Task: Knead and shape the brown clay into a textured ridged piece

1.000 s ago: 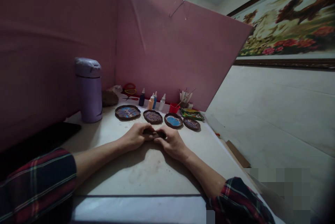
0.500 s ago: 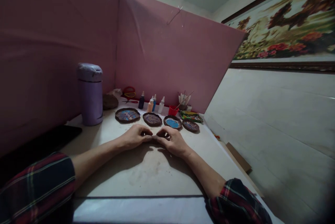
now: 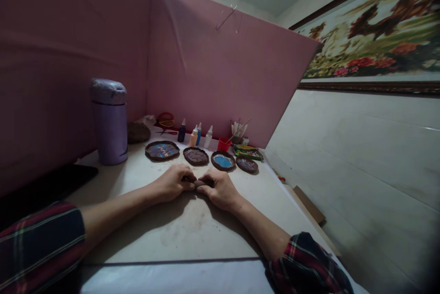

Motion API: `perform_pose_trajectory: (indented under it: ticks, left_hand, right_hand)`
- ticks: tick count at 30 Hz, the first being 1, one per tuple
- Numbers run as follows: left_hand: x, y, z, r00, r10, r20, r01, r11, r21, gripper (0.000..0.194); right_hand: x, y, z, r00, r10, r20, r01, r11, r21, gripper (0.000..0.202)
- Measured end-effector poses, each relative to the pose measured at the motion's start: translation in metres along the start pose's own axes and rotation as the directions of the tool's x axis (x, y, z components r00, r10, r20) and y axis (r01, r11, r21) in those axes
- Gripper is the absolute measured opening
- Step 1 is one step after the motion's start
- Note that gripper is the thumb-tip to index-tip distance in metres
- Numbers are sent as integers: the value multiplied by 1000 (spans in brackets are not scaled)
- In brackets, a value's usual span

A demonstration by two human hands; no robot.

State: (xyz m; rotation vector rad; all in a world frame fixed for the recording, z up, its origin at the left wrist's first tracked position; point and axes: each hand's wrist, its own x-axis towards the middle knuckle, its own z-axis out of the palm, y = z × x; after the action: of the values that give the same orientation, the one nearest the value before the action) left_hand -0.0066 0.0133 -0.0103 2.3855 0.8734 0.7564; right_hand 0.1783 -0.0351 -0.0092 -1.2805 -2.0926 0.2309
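- Brown clay piece [image 3: 198,184], one: low over the middle of the white tabletop [image 3: 202,234], between our two hands, mostly hidden by the fingers.
- Left hand [image 3: 177,182]: at nine o'clock from the piece; thumb and fingertips drawn nearly together, pinching its edge.
- Right hand [image 3: 220,188]: at three o'clock; thumb and fingers curled in, pinching the opposite edge.
- Shallow dark-rimmed dishes, four: we count a large one [image 3: 162,150] at ten o'clock, a speckled one [image 3: 195,156] at twelve, a blue-centred one [image 3: 223,161] at one, a small one [image 3: 246,164] at two.
- Squeeze bottles [image 3: 193,137], four: twelve o'clock, behind the dishes.
- Red cup [image 3: 224,144]: one o'clock.
- Lavender tumbler [image 3: 110,129]: upright, between nine and ten.
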Motion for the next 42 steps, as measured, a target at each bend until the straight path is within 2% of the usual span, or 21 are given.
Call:
perform_pose_trajectory:
  ticks: [6,10,13,18,24,27,31,36,42]
  left_hand:
    - [-1,2,5,998,39,-49,-36,998,52,7]
    - [1,-7,7,996,81,-39,-78,993,89,17]
    - [3,-13,8,995,68,-76,-57,989,135,27]
    - [2,-11,1,998,48,-47,-44,995,87,28]
    - [2,-15,1,998,59,-13,-56,988,145,24]
    - [3,-17,2,996,82,-27,-77,985,157,18]
    - [3,-16,0,994,93,-63,-84,988,132,22]
    - [3,-15,-1,993,117,-29,-109,976,188,22]
    - [2,-10,0,995,92,-48,-83,984,159,15]
  right_hand:
    - [-2,0,4,1000,-20,-16,19,999,-49,8]
    - [-3,1,1,998,-59,22,61,988,-145,10]
    - [-2,1,-1,998,-61,12,62,975,-214,19]
    - [0,1,-3,993,-108,40,114,972,-206,43]
    - [1,4,-4,999,-14,39,22,982,-190,23]
    - [0,3,-5,998,-35,50,44,980,-193,19]
    - [0,2,-5,997,-61,52,70,982,-175,18]
    - [1,2,-2,994,-84,68,96,978,-183,33]
    - [1,4,1,992,-117,40,121,986,-118,19]
